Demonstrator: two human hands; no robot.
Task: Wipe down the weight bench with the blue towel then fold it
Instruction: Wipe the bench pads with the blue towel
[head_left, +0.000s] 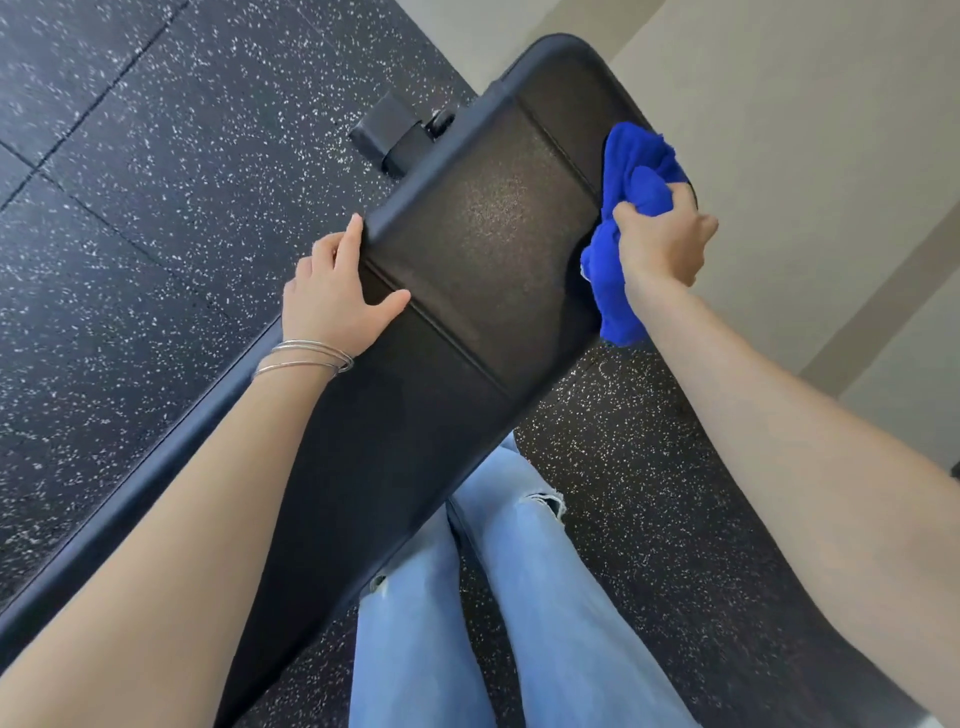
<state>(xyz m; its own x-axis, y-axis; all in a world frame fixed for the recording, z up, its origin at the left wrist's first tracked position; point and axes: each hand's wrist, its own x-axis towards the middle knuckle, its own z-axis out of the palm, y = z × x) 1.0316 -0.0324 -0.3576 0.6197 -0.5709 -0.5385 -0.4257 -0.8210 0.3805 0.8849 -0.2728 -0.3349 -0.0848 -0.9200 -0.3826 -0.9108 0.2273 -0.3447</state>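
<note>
Blue towel gripped by right hand at weight bench edge beside wall; left hand lies flat opposite.

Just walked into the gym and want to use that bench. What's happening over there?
A person is wiping the black weight bench. Their right hand grips a bunched blue towel against the pad's right edge, while the left hand, bangles on its wrist, rests flat on the left edge. The towel is crumpled, not yet folded.
</note>
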